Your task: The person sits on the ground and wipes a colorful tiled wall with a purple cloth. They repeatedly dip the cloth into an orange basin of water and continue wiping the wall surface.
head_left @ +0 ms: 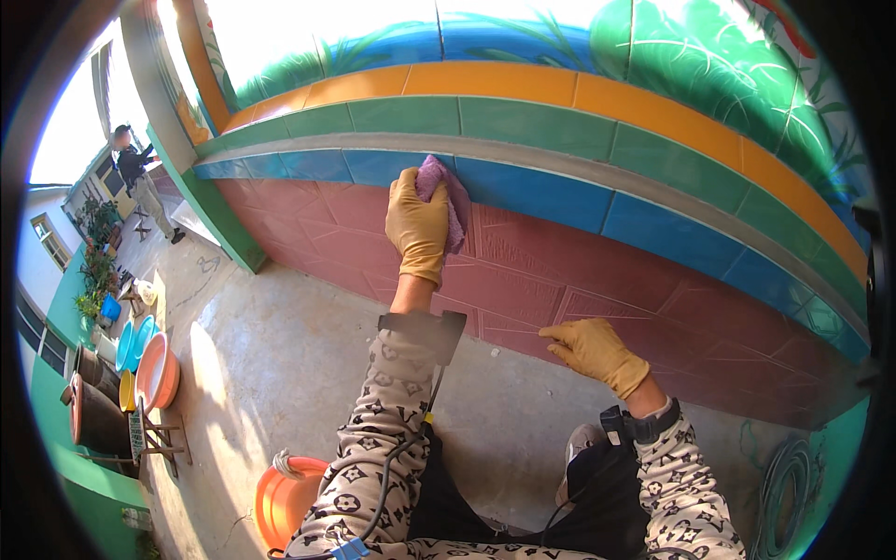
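Observation:
My left hand (pixel 417 229), in a yellow rubber glove, is closed on a purple cloth (pixel 455 201). It presses the cloth against the row of blue tiles (pixel 523 198) on the wall, and part of the cloth hangs over the red tiles (pixel 509 233) below. My right hand (pixel 597 355), gloved the same way, is lower and to the right, in front of the red tiles. Its index finger stretches out to the left, the other fingers bend a little, and nothing is in it. Whether it touches the wall I cannot tell.
An orange bucket (pixel 283 499) with a cloth over its rim stands by my left forearm. Several basins, including an orange one (pixel 159 371), are at the left. A coiled hose (pixel 782 495) lies at the lower right. Another person (pixel 143 182) stands at the far left.

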`<state>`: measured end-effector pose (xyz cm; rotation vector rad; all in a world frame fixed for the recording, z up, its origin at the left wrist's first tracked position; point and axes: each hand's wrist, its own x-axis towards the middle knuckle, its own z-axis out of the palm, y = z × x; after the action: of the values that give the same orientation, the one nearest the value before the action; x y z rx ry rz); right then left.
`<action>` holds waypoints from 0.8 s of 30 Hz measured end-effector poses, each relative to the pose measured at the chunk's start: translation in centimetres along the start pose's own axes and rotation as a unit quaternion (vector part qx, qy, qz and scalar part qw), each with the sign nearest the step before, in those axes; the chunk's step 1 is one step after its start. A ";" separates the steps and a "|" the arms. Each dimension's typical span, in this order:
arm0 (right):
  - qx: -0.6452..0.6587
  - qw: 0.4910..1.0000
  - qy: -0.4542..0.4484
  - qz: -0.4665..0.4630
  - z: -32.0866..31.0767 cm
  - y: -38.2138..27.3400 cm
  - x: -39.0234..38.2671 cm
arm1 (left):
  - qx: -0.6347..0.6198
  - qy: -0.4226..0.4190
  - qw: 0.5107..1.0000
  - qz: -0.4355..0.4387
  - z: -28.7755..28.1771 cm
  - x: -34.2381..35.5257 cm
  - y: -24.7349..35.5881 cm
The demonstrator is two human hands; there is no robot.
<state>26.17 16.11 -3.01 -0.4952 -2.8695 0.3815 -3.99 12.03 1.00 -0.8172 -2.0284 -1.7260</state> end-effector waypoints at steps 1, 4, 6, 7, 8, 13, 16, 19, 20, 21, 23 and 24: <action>-0.019 1.000 -0.001 -0.001 0.0 0.0 0.0 | -0.011 0.010 1.000 -0.006 0.1 0.1 0.1; -0.034 0.999 0.007 -0.006 0.1 0.0 0.0 | -0.052 0.042 0.996 -0.052 0.4 1.2 -0.1; -0.024 1.000 0.013 -0.016 0.3 0.1 -0.1 | -0.063 0.064 0.992 -0.086 0.6 2.4 -1.1; -0.027 0.999 0.014 -0.020 0.3 0.2 -0.1 | -0.063 0.067 0.991 -0.096 0.6 3.1 -1.9; -0.023 0.999 0.015 -0.021 0.4 0.2 -0.2 | -0.069 0.078 0.990 -0.092 0.5 4.0 -2.9; -0.024 1.000 0.008 -0.014 0.4 0.2 -0.2 | -0.032 0.091 0.988 -0.122 -1.1 10.7 -9.9; -0.020 1.000 0.001 -0.006 0.4 0.2 -0.2 | -0.071 0.070 0.989 -0.107 -1.4 13.1 -11.7; -0.016 1.000 0.001 0.003 0.5 0.2 -0.2 | -0.041 0.027 0.993 -0.110 -1.0 11.7 -9.9; -0.014 1.000 0.004 0.001 0.5 0.2 -0.2 | 0.014 0.032 0.996 -0.078 -0.6 10.5 -8.6; -0.019 1.000 0.003 0.001 0.6 0.3 -0.2 | 0.017 0.027 0.998 -0.062 -0.2 8.9 -7.0; -0.023 1.000 -0.003 0.002 0.7 0.3 -0.2 | 0.010 0.024 0.999 -0.047 0.8 5.1 -3.8; -0.022 1.000 -0.008 0.005 0.7 0.3 -0.2 | 0.000 0.037 0.999 -0.033 1.4 3.1 -2.2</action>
<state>26.26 16.17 -3.82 -0.5153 -2.8984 0.3270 -7.60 13.80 0.86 -0.6830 -2.0262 -1.7653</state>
